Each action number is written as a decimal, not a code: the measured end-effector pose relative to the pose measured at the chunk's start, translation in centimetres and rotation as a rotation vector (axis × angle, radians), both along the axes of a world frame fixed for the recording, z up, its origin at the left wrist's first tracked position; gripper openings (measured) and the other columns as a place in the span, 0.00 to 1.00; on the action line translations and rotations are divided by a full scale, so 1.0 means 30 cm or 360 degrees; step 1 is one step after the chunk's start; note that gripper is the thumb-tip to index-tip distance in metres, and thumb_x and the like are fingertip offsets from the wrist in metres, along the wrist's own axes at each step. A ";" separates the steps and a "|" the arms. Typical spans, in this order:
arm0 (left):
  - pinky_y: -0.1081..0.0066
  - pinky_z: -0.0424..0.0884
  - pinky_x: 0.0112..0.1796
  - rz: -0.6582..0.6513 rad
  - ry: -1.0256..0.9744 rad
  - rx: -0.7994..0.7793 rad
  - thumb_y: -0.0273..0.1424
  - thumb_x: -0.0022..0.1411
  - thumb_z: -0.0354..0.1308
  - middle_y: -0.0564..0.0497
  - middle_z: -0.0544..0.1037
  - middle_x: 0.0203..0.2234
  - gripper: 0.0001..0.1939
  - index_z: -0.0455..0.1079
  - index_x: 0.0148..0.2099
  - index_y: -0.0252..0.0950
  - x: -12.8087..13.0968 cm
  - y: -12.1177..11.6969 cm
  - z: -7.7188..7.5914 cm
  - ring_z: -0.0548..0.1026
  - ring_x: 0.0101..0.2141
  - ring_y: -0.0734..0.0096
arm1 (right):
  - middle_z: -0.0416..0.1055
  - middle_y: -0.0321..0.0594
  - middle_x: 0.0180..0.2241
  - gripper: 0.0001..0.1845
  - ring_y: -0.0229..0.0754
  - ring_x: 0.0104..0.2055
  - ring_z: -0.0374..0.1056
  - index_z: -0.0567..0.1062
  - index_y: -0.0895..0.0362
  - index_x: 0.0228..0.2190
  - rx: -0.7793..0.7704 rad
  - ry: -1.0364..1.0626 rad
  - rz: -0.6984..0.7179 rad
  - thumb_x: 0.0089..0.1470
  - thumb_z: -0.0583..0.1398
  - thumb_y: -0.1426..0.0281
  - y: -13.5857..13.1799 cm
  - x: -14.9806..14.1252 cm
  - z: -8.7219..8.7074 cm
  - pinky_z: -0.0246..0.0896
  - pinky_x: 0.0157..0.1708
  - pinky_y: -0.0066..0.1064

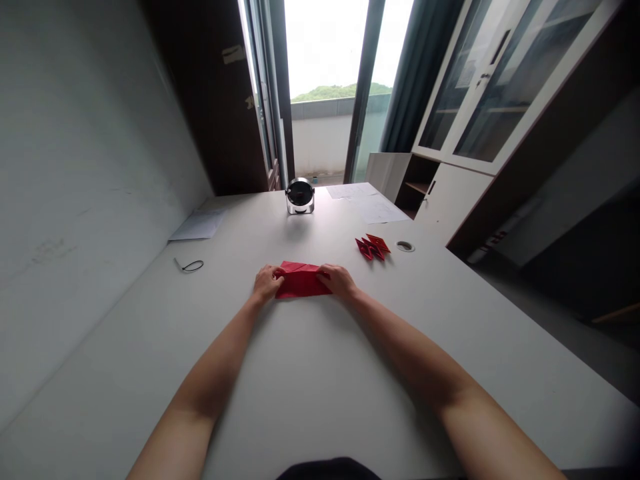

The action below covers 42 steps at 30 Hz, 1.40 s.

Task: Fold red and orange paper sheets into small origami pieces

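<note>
A folded red paper lies flat on the white table in front of me. My left hand presses on its left end with fingers curled over the edge. Resting on the paper's right end is my right hand, its fingers bent down onto the sheet. Both hands pinch or press the paper against the table. A smaller folded red paper piece sits apart, farther right and beyond my right hand.
A small round black-and-silver device stands at the table's far end. White sheets lie at the far right, another sheet at the far left. A black loop lies left. A cable hole is at right.
</note>
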State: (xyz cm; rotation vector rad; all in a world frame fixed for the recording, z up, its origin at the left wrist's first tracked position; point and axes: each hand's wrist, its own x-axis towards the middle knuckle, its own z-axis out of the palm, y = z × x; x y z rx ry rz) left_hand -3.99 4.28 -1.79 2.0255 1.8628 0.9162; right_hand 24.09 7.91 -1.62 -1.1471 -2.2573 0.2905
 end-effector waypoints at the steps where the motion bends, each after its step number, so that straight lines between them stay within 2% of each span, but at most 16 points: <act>1: 0.64 0.70 0.47 0.0011 -0.0059 0.0007 0.34 0.60 0.58 0.48 0.75 0.38 0.10 0.78 0.42 0.40 -0.004 0.003 -0.002 0.74 0.42 0.63 | 0.79 0.37 0.38 0.08 0.42 0.38 0.73 0.79 0.51 0.36 -0.0014 0.0060 -0.0008 0.59 0.59 0.67 0.001 0.001 0.002 0.63 0.42 0.31; 3: 0.65 0.71 0.46 0.0041 -0.0224 0.0048 0.36 0.61 0.58 0.47 0.76 0.41 0.09 0.77 0.40 0.39 -0.007 0.006 -0.002 0.74 0.44 0.64 | 0.78 0.36 0.34 0.09 0.41 0.35 0.72 0.79 0.51 0.36 -0.0075 0.0223 -0.0043 0.58 0.58 0.65 0.002 0.000 0.007 0.64 0.41 0.30; 6: 0.66 0.73 0.44 0.0023 -0.0584 0.0093 0.40 0.64 0.55 0.45 0.76 0.46 0.14 0.75 0.44 0.37 -0.001 0.004 0.006 0.76 0.44 0.64 | 0.76 0.34 0.29 0.11 0.41 0.31 0.70 0.78 0.53 0.34 -0.0220 0.0555 -0.0127 0.58 0.58 0.61 0.002 -0.005 0.017 0.64 0.35 0.30; 9: 0.68 0.73 0.37 -0.0048 -0.0822 0.0003 0.44 0.67 0.50 0.46 0.80 0.38 0.19 0.73 0.46 0.35 0.016 -0.004 0.016 0.77 0.37 0.65 | 0.75 0.35 0.28 0.15 0.41 0.30 0.69 0.76 0.55 0.32 -0.0360 0.0833 -0.0156 0.57 0.57 0.57 0.005 -0.009 0.021 0.64 0.30 0.29; 11: 0.69 0.72 0.34 -0.0001 -0.0749 -0.0044 0.46 0.67 0.50 0.48 0.80 0.33 0.20 0.73 0.44 0.36 0.027 -0.011 0.021 0.77 0.33 0.65 | 0.76 0.35 0.29 0.15 0.41 0.30 0.70 0.76 0.55 0.33 -0.0419 0.0880 -0.0171 0.57 0.57 0.56 0.008 -0.009 0.017 0.64 0.29 0.29; 13: 0.68 0.71 0.35 0.0128 -0.0534 -0.0053 0.45 0.66 0.53 0.49 0.80 0.31 0.17 0.73 0.44 0.38 0.037 -0.018 0.027 0.77 0.32 0.64 | 0.77 0.35 0.31 0.13 0.41 0.32 0.71 0.76 0.54 0.35 -0.0420 0.0783 -0.0240 0.58 0.57 0.58 0.009 -0.009 0.010 0.65 0.32 0.30; 15: 0.67 0.71 0.38 0.0235 -0.0278 -0.0020 0.41 0.66 0.54 0.49 0.79 0.33 0.15 0.71 0.49 0.39 0.046 -0.027 0.033 0.77 0.34 0.64 | 0.77 0.35 0.32 0.12 0.43 0.34 0.73 0.76 0.51 0.41 -0.0372 0.0568 -0.0363 0.58 0.58 0.61 0.008 -0.008 0.002 0.66 0.36 0.32; 17: 0.64 0.70 0.43 0.0259 -0.0035 0.0087 0.37 0.66 0.55 0.46 0.79 0.39 0.19 0.68 0.56 0.39 0.057 -0.036 0.040 0.77 0.39 0.61 | 0.77 0.37 0.34 0.18 0.46 0.37 0.73 0.73 0.50 0.50 -0.0293 0.0327 -0.0465 0.58 0.59 0.64 0.003 -0.009 -0.002 0.66 0.41 0.35; 19: 0.60 0.68 0.49 0.0201 0.0171 0.0186 0.36 0.65 0.55 0.42 0.76 0.47 0.22 0.65 0.60 0.39 0.073 -0.045 0.044 0.74 0.47 0.56 | 0.77 0.43 0.40 0.24 0.50 0.44 0.72 0.69 0.51 0.57 -0.0168 0.0136 -0.0492 0.59 0.58 0.67 -0.005 -0.010 0.001 0.65 0.46 0.38; 22: 0.56 0.64 0.55 0.0022 0.0376 0.0151 0.35 0.67 0.53 0.42 0.72 0.54 0.18 0.69 0.57 0.40 0.101 -0.052 0.035 0.69 0.54 0.53 | 0.70 0.52 0.54 0.23 0.56 0.56 0.64 0.70 0.55 0.57 0.0067 -0.0077 -0.0432 0.61 0.57 0.68 -0.021 -0.014 0.018 0.60 0.54 0.45; 26: 0.51 0.55 0.61 -0.0159 0.0510 0.0016 0.35 0.68 0.52 0.45 0.69 0.60 0.17 0.71 0.57 0.43 0.118 -0.045 -0.001 0.62 0.61 0.52 | 0.59 0.50 0.64 0.21 0.56 0.66 0.53 0.72 0.54 0.56 0.0221 -0.0290 -0.0151 0.64 0.54 0.69 -0.049 -0.042 0.029 0.46 0.64 0.52; 28: 0.49 0.54 0.62 -0.0156 0.0524 -0.0030 0.36 0.68 0.51 0.45 0.67 0.62 0.19 0.69 0.59 0.44 0.113 -0.039 -0.016 0.59 0.63 0.52 | 0.57 0.48 0.66 0.23 0.54 0.68 0.51 0.69 0.53 0.60 0.0175 -0.0375 0.0061 0.66 0.53 0.66 -0.066 -0.063 0.019 0.40 0.67 0.52; 31: 0.48 0.54 0.61 -0.0120 0.0526 -0.0074 0.37 0.69 0.50 0.45 0.65 0.64 0.20 0.69 0.60 0.45 0.099 -0.034 -0.023 0.59 0.63 0.51 | 0.53 0.46 0.68 0.28 0.52 0.71 0.46 0.63 0.52 0.64 0.0004 -0.0487 0.0296 0.68 0.49 0.57 -0.081 -0.087 -0.009 0.39 0.68 0.51; 36: 0.48 0.52 0.62 -0.0077 0.0595 -0.0052 0.37 0.70 0.49 0.44 0.64 0.65 0.21 0.68 0.61 0.43 0.095 -0.043 -0.007 0.58 0.64 0.50 | 0.45 0.46 0.70 0.37 0.53 0.72 0.39 0.54 0.54 0.68 -0.0146 -0.0558 0.0370 0.67 0.44 0.47 -0.072 -0.085 -0.036 0.32 0.69 0.50; 38: 0.49 0.50 0.64 -0.0181 0.0659 -0.0048 0.38 0.70 0.48 0.45 0.62 0.66 0.22 0.66 0.63 0.43 0.101 -0.046 -0.003 0.57 0.65 0.53 | 0.43 0.46 0.71 0.40 0.53 0.73 0.37 0.52 0.55 0.69 -0.0170 -0.0583 0.0379 0.66 0.42 0.46 -0.065 -0.080 -0.037 0.30 0.69 0.50; 42: 0.51 0.49 0.65 -0.0484 0.0754 -0.0165 0.44 0.72 0.43 0.48 0.56 0.69 0.28 0.55 0.70 0.44 0.119 -0.043 -0.012 0.53 0.67 0.57 | 0.40 0.45 0.71 0.43 0.51 0.73 0.35 0.48 0.57 0.70 -0.0196 -0.0639 0.0366 0.65 0.39 0.44 -0.058 -0.080 -0.035 0.29 0.70 0.48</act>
